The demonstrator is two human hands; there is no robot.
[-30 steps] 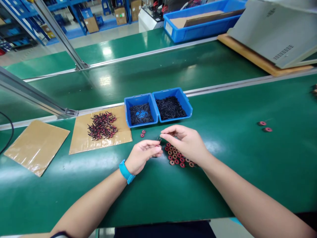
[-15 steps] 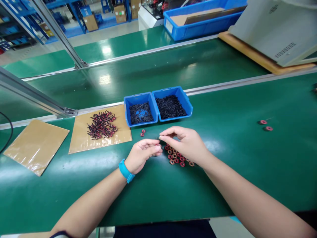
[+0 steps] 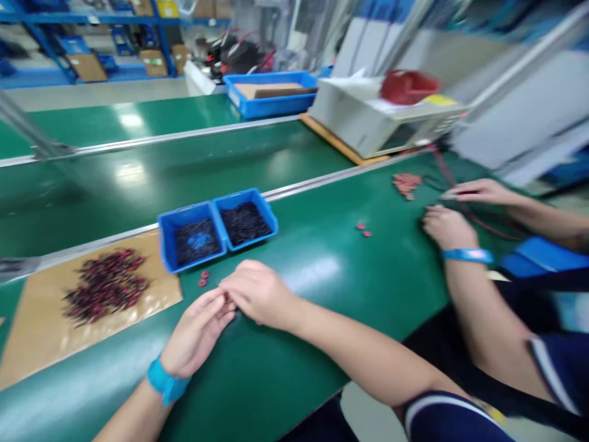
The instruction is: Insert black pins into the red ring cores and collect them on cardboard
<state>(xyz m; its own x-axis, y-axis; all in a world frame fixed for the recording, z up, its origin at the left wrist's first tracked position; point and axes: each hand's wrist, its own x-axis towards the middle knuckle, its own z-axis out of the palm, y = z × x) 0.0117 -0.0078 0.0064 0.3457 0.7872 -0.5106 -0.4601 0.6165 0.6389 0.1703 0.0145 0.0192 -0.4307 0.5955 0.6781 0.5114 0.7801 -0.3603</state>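
Observation:
My left hand [image 3: 197, 331], with a turquoise wristband, grips a small red toothed ring [image 3: 226, 297] that shows only partly between the fingertips. Over it my right hand [image 3: 262, 291] is closed in a pinch, its fingertips touching the ring's upper edge; anything finer inside that pinch is hidden. Two red toothed rings [image 3: 203, 279] lie on the green table [image 3: 313, 331] just beyond my left hand. Behind my hands stand two joined blue bins: a left bin [image 3: 168, 245] with black sleeves and some blue pieces, and a right bin [image 3: 271, 222] with black sleeves.
On the left, a brown sheet [image 3: 46, 344] bears a heap of red rings with black sleeves [image 3: 108, 285]. Two more rings [image 3: 363, 230] lie to the right. Farther right, a co-worker's hands [image 3: 453, 224] work near a reddish pile [image 3: 407, 183]. A grey machine [image 3: 354, 116] stands behind.
My view has swung to the right, bringing the co-worker's arms into sight. Both my hands remain together at the ring. The pile of rings beneath my right hand is no longer visible.

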